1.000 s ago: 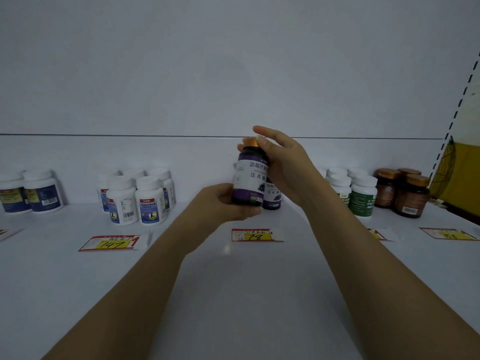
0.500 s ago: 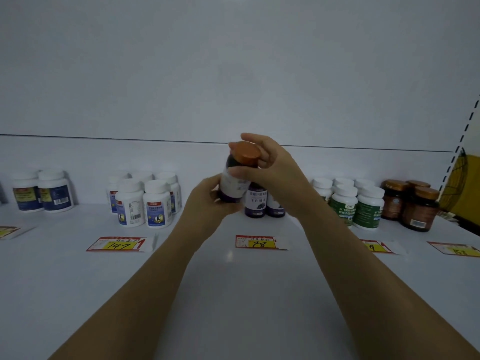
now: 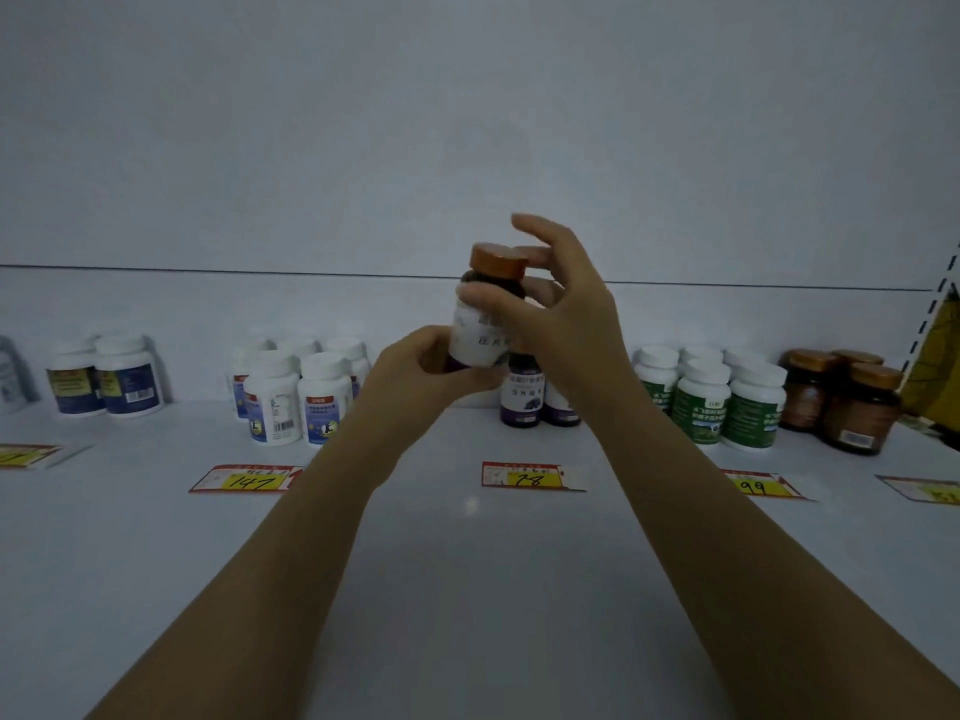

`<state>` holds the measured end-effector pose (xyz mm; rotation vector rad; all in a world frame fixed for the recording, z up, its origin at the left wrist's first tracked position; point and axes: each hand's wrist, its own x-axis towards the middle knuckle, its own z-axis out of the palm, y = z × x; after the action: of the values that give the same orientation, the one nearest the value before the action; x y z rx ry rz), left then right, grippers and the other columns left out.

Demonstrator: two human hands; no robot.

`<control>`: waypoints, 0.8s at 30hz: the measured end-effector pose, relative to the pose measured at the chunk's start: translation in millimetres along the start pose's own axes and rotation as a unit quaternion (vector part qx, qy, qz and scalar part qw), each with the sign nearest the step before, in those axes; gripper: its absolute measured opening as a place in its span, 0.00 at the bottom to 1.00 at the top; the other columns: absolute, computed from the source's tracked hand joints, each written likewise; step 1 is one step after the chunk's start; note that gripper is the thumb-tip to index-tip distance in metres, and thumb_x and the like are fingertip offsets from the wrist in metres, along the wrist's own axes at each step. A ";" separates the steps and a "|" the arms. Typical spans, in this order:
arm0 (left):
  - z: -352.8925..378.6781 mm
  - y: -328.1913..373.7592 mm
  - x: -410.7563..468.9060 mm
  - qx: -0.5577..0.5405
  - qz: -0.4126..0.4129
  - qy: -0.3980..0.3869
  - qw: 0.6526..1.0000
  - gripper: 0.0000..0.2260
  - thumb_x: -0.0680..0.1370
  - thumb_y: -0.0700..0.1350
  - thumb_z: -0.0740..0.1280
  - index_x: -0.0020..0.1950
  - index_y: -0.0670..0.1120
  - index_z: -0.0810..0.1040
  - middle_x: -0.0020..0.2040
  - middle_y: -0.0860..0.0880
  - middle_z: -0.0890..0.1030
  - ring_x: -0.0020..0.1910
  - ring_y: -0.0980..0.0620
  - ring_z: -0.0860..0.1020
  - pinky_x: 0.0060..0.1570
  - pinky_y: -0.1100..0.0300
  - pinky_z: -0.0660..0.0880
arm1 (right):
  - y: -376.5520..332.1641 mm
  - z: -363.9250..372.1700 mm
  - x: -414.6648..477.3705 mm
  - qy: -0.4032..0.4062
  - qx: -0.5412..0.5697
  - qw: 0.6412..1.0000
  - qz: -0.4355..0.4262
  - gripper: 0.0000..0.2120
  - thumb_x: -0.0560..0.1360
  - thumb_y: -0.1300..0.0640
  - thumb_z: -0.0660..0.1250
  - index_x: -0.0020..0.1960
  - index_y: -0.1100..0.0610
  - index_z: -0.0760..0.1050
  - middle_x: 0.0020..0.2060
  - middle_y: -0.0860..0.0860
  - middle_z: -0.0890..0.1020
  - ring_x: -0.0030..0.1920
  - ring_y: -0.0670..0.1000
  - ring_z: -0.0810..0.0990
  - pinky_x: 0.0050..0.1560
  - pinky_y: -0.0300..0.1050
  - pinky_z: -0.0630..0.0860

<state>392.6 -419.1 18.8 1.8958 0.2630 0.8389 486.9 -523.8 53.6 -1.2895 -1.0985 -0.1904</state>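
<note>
held bottle (image 3: 475, 350) 压片, left price tag (image 3: 247, 479) 147, middle price tag (image 3: 524, 476) 78, right price tag (image 3: 759, 484) 99

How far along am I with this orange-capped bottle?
Done: the bottle is off the shelf. In hand: left hand grips its base, right hand pinches its neck under the orange cap. Left: likely setting it back by the purple bottles behind the 78 tag.
</note>
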 end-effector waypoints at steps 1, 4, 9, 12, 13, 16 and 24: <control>0.7 3.6 -1.5 -0.015 -0.046 -0.030 0.998 0.20 0.68 0.48 0.75 0.58 0.46 0.77 0.49 0.52 0.83 0.48 0.55 0.81 0.49 0.64 0.77 | 1.9 -4.0 2.3 0.005 0.001 0.999 0.054 0.21 0.69 0.50 0.75 0.59 0.49 0.74 0.49 0.45 0.81 0.50 0.46 0.82 0.48 0.42 0.82; 3.1 13.3 -8.1 -0.084 -0.182 -0.130 0.971 0.27 0.63 0.57 0.72 0.57 0.43 0.77 0.44 0.46 0.85 0.42 0.49 0.84 0.43 0.60 0.80 | 14.2 -8.9 6.2 -0.038 -0.109 0.977 0.178 0.18 0.70 0.38 0.70 0.47 0.52 0.80 0.42 0.50 0.84 0.44 0.50 0.84 0.47 0.49 0.82; 0.0 16.6 -14.7 -0.115 -0.274 -0.187 0.936 0.27 0.63 0.63 0.67 0.50 0.43 0.80 0.38 0.43 0.84 0.32 0.50 0.82 0.35 0.61 0.77 | 19.2 -11.3 0.7 -0.114 0.008 0.918 0.381 0.20 0.73 0.45 0.70 0.54 0.61 0.79 0.39 0.56 0.84 0.35 0.51 0.85 0.32 0.40 0.80; -1.5 15.8 -13.1 -0.138 -0.280 -0.200 0.929 0.28 0.63 0.63 0.67 0.52 0.42 0.80 0.38 0.42 0.84 0.33 0.50 0.82 0.33 0.62 0.77 | 18.2 -13.6 0.2 -0.109 0.017 0.921 0.375 0.19 0.72 0.46 0.71 0.52 0.61 0.79 0.36 0.55 0.84 0.33 0.50 0.84 0.29 0.38 0.78; -1.0 15.8 -13.2 -0.142 -0.273 -0.201 0.930 0.27 0.63 0.62 0.68 0.52 0.42 0.79 0.40 0.42 0.84 0.34 0.49 0.83 0.33 0.62 0.78 | 17.6 -12.8 1.2 -0.100 0.004 0.924 0.368 0.19 0.72 0.46 0.72 0.51 0.61 0.79 0.36 0.55 0.84 0.33 0.50 0.84 0.30 0.38 0.78; 2.0 14.4 -12.0 -0.140 -0.237 -0.194 0.942 0.24 0.65 0.54 0.71 0.56 0.42 0.78 0.45 0.43 0.85 0.43 0.48 0.84 0.38 0.63 0.80 | 15.3 -12.9 5.9 -0.059 -0.046 0.949 0.305 0.20 0.70 0.44 0.73 0.51 0.60 0.78 0.40 0.54 0.84 0.36 0.48 0.83 0.32 0.39 0.79; 11.7 0.8 -5.4 0.124 -0.082 -0.087 0.985 0.22 0.70 0.47 0.74 0.63 0.47 0.75 0.51 0.53 0.79 0.47 0.57 0.77 0.47 0.68 0.71 | 6.1 -9.2 8.5 -0.057 -0.126 0.978 0.158 0.16 0.73 0.47 0.70 0.58 0.50 0.73 0.49 0.47 0.79 0.49 0.48 0.80 0.45 0.42 0.79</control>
<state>396.1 -430.6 14.1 2.1319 0.4261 0.5452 500.4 -525.7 56.9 -1.7008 -0.9708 -0.0161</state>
